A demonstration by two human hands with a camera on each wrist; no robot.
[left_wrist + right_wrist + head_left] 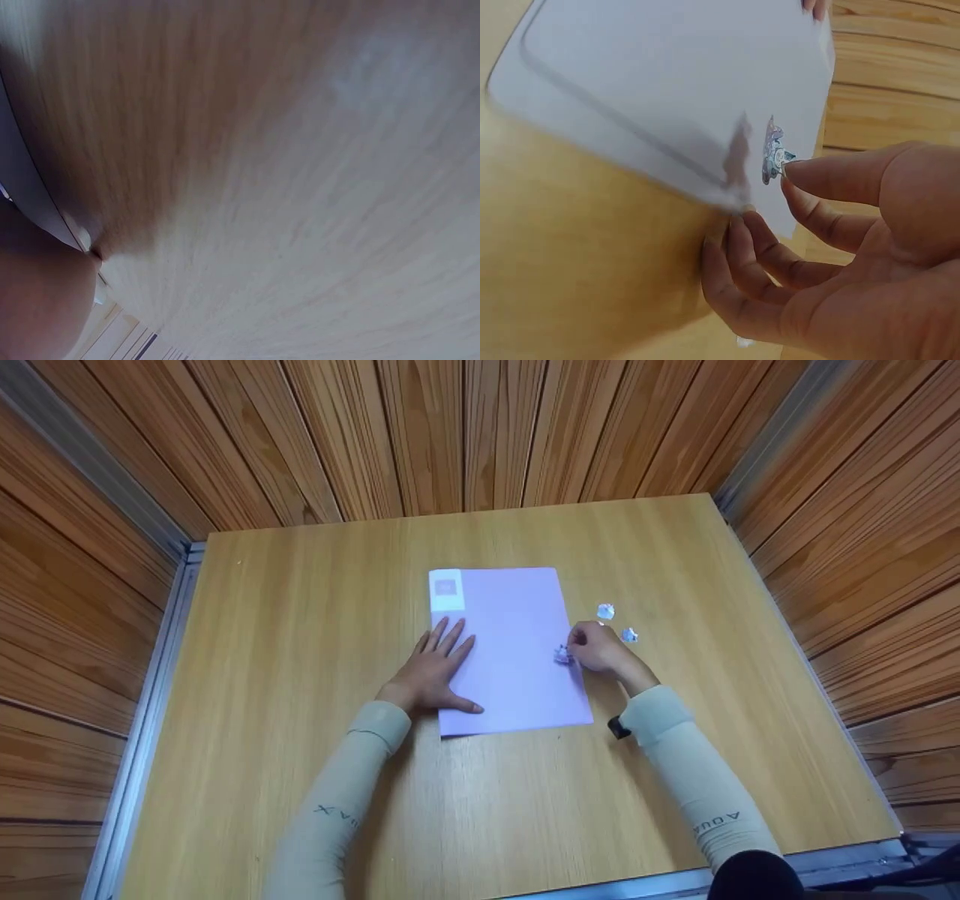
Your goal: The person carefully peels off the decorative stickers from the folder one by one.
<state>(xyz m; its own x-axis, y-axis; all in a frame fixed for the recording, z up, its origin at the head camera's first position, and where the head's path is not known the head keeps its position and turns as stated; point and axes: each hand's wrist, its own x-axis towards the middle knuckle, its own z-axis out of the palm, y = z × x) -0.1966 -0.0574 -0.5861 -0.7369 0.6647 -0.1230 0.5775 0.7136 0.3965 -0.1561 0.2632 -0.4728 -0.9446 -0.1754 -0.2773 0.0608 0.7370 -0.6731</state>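
A light purple folder [517,645] with a white label [448,589] at its upper left lies on the table. My left hand [435,671] rests on the folder's left side, fingers spread and straight. Only a blurred part of that hand [41,300] shows in the left wrist view. Between thumb and index finger, my right hand [596,646] pinches a small, shiny, jagged-edged sticker [774,152] over the folder's right edge. In the right wrist view the sticker stands on edge, its shadow falling on the folder; whether it touches the surface I cannot tell.
To the right of the folder lie two small shiny stickers, one farther back [606,611] and one farther right [630,635]. A wooden table [300,622] carries everything. Wood-plank walls [427,435] stand at the back and both sides.
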